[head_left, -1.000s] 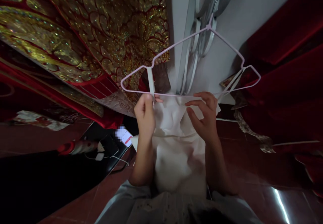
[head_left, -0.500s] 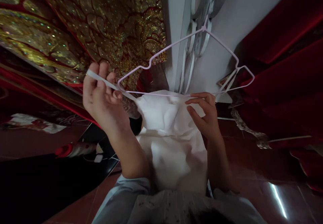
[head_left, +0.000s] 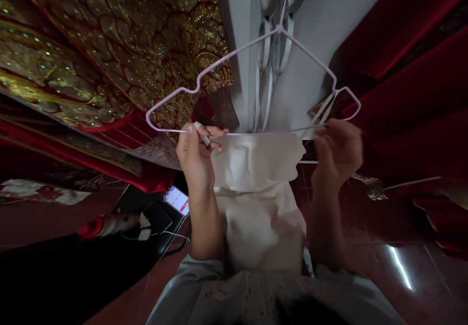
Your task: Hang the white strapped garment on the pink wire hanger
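Note:
A pale pink clothes hanger (head_left: 234, 51) hangs from above, its lower bar running across my view. Below the bar is a white ruffled garment (head_left: 256, 164) with thin straps. My left hand (head_left: 197, 154) is closed at the left part of the bar, with a white strap (head_left: 202, 133) pinched in its fingers. At the right end of the bar is my right hand (head_left: 338, 152), curled and blurred; I cannot make out what its fingers hold. Another pale strap (head_left: 329, 105) loops over the hanger's right notch.
Gold-sequined red garments (head_left: 146, 47) hang at the left, and dark red cloth (head_left: 413, 105) at the right. White chained rings (head_left: 266, 42) hang behind the hanger. A lit phone (head_left: 178, 200) and a red-capped bottle (head_left: 106, 226) lie on a black surface at lower left.
My left hand has moved right and come to the hanger's bar with the strap. My right hand has shifted right along the bar to its end. The lit phone has come into view.

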Demonstrator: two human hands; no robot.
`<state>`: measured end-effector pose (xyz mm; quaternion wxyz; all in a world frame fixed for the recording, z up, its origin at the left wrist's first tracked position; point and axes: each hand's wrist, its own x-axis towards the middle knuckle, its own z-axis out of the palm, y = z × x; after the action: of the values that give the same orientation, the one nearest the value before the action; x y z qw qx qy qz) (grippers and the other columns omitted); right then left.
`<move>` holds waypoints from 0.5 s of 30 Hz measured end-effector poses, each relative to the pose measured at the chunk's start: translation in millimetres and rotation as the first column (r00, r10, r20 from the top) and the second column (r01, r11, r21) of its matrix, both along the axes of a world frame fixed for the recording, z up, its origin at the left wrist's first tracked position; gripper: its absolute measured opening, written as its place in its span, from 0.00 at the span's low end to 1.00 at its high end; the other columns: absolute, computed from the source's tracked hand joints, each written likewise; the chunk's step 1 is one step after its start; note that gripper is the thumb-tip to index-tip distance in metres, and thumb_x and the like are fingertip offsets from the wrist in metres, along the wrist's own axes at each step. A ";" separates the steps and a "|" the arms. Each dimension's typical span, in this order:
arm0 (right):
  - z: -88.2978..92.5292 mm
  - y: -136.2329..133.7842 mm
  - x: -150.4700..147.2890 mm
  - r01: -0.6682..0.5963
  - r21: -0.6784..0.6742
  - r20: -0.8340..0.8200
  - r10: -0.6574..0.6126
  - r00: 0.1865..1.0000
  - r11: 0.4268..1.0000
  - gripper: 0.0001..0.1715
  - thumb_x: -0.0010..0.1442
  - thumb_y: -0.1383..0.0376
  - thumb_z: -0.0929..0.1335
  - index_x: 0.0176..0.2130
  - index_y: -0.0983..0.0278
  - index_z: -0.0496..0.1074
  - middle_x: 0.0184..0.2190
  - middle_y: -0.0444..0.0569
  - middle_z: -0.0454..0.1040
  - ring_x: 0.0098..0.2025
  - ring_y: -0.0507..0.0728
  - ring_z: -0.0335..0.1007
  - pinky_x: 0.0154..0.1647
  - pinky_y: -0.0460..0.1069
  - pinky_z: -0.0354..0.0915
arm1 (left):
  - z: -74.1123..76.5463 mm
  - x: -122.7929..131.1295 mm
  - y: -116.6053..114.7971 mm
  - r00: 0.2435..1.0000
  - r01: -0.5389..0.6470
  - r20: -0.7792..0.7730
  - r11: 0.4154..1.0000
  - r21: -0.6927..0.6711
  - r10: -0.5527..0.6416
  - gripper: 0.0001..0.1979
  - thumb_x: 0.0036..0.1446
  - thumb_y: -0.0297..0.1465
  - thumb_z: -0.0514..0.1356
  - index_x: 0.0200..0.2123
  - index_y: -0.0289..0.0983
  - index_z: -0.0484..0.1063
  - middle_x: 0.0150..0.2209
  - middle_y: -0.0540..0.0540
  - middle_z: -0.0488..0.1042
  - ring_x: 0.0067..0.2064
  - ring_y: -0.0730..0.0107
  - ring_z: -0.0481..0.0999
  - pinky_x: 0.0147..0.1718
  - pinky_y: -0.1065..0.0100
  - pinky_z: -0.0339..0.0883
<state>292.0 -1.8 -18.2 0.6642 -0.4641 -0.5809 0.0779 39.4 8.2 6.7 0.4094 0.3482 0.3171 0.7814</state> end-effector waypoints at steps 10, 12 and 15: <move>58.5 15.0 17.7 -0.265 -0.273 -0.139 0.235 0.962 0.925 0.12 0.59 0.62 0.81 0.44 0.60 0.84 0.35 0.45 0.83 0.20 0.47 0.64 0.18 0.47 0.53 | -10.5 -4.7 11.6 0.987 -0.096 -0.134 0.995 -0.032 0.091 0.28 0.66 0.59 0.69 0.30 0.43 0.67 0.28 0.46 0.79 0.32 0.59 0.85 0.23 0.65 0.66; 71.0 20.9 19.2 -0.305 -0.246 -0.163 0.271 0.949 0.920 0.14 0.58 0.65 0.80 0.45 0.61 0.84 0.32 0.44 0.82 0.19 0.46 0.61 0.17 0.46 0.52 | -11.0 -8.6 13.3 0.988 -0.094 -0.127 0.995 -0.038 0.089 0.28 0.66 0.58 0.69 0.31 0.43 0.68 0.28 0.46 0.79 0.32 0.60 0.85 0.23 0.66 0.65; 82.2 31.5 32.3 -0.152 -0.112 -0.187 0.129 0.974 0.982 0.06 0.56 0.71 0.78 0.36 0.62 0.84 0.24 0.42 0.74 0.19 0.45 0.57 0.17 0.45 0.50 | -10.3 -12.7 15.2 0.988 -0.087 -0.135 0.995 -0.043 0.081 0.27 0.66 0.57 0.70 0.30 0.43 0.69 0.28 0.46 0.80 0.32 0.60 0.85 0.23 0.66 0.65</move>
<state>324.3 29.7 64.0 0.6761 -0.4536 -0.5441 0.2026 26.6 23.4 -3.6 0.3623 0.3759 0.3769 0.7651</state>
